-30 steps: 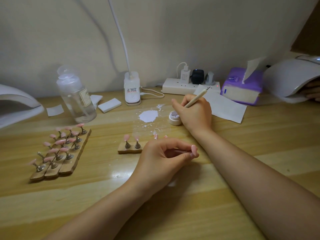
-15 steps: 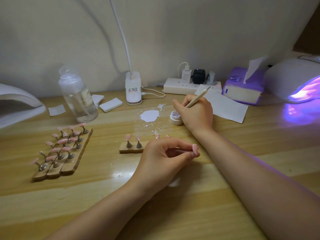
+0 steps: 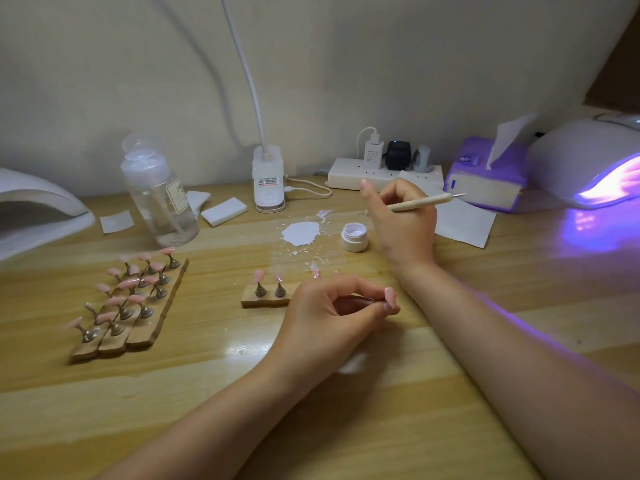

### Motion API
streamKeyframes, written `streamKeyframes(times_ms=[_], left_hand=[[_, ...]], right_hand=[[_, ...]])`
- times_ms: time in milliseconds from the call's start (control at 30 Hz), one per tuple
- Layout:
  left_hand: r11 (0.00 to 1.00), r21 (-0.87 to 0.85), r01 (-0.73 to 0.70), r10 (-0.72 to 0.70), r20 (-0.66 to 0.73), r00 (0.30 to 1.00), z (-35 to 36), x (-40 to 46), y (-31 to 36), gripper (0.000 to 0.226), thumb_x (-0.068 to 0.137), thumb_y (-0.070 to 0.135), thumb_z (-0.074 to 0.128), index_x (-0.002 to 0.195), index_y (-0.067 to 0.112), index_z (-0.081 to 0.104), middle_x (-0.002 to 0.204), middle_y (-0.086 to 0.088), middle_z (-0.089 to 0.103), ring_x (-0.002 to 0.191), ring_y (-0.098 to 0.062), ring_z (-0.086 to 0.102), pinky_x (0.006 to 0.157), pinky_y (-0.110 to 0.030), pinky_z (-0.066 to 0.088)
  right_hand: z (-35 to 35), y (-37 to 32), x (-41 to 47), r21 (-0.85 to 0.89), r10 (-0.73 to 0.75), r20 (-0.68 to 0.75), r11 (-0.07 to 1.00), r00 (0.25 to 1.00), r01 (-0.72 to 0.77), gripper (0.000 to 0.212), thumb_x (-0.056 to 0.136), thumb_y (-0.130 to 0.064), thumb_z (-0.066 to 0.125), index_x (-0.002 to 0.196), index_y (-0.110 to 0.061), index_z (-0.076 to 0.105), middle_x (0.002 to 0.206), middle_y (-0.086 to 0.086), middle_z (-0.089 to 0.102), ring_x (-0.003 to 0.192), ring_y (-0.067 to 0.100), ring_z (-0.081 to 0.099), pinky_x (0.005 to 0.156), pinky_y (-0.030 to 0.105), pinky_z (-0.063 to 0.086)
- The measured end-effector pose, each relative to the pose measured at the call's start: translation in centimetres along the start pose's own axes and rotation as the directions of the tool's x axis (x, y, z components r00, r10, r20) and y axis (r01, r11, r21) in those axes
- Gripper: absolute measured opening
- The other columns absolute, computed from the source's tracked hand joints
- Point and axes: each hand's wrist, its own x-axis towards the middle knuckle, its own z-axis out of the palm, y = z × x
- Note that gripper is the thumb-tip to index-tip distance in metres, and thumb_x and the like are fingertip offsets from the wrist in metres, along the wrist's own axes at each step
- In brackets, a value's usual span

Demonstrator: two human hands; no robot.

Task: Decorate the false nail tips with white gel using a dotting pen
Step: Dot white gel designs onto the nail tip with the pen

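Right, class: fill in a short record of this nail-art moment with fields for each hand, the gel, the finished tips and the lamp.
Left hand: left hand pinches a stand with a pink nail tip near the table.
Right hand: right hand grips the dotting pen, lifted behind the jar.
Gel: open gel jar beside a white gel smear.
Other tips: wooden rack of pink tips; small holder with two visible.
Lamp: UV lamp, glowing purple.

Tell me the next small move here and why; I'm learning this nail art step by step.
Probably bring the dotting pen down to the pink nail tip. The right hand holds the pen raised beside the open gel jar, while the left hand pinches the tip's stand, presenting the tip. Whether the pen's point carries gel is too small to tell.
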Motion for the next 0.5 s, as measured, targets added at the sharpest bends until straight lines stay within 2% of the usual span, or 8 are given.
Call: streamKeyframes(times_ms=[100,233,300,367,500], left_hand=[[0.999,-0.015,0.032,-0.032,-0.006,0.999,0.0,0.0,0.0,0.015,0.079,0.007,0.068,0.07,0.018,0.071,0.076,0.001,0.073,0.08,-0.009,0.07,0.069,-0.019,0.053],[0.996,-0.06,0.061,-0.06,0.007,0.998,0.0,0.0,-0.1,0.005,0.081,0.008,0.066,0.077,0.009,0.069,0.077,-0.004,0.073,0.076,-0.005,0.069,0.061,-0.015,0.052],[0.995,-0.083,0.061,-0.06,0.01,0.998,0.0,0.1,-0.2,0.004,0.081,0.007,0.066,0.078,0.006,0.069,0.08,-0.007,0.072,0.076,-0.005,0.069,0.059,-0.014,0.051],[0.993,-0.099,0.057,-0.056,0.015,0.998,-0.1,0.1,-0.2,0.004,0.081,0.004,0.066,0.077,0.006,0.068,0.081,-0.009,0.072,0.077,-0.006,0.069,0.059,-0.015,0.051],[0.994,-0.1,0.037,-0.034,0.029,0.999,0.0,0.2,-0.2,0.012,0.081,0.0,0.064,0.074,0.01,0.067,0.075,-0.001,0.071,0.079,-0.008,0.07,0.059,-0.014,0.051]], right_hand=[[-0.7,-1.6,0.3,0.175,0.014,-0.026,0.985,1.0,-0.01,0.038,0.085,-0.028,0.065,0.054,-0.017,0.046,0.051,-0.004,0.05,0.052,0.005,0.045,0.055,0.016,0.038],[-1.9,-4.3,1.2,0.345,0.116,-0.057,0.935,0.992,-0.089,0.037,0.087,-0.032,0.062,0.055,-0.018,0.049,0.044,-0.011,0.049,0.042,0.001,0.045,0.047,0.012,0.038],[-2.9,-5.0,0.5,0.345,0.152,0.033,0.926,0.988,-0.154,0.04,0.087,-0.039,0.059,0.051,-0.022,0.052,0.041,-0.009,0.051,0.04,0.002,0.047,0.047,0.014,0.039],[-4.2,-5.1,-1.1,0.291,0.126,0.146,0.943,0.981,-0.164,0.042,0.08,-0.05,0.057,0.047,-0.024,0.057,0.041,-0.006,0.053,0.042,0.005,0.05,0.048,0.015,0.041],[-6.5,-4.4,-4.3,0.34,0.11,0.244,0.921,0.963,-0.192,0.032,0.068,-0.049,0.065,0.049,-0.024,0.06,0.044,-0.005,0.055,0.044,0.006,0.052,0.051,0.015,0.044]])
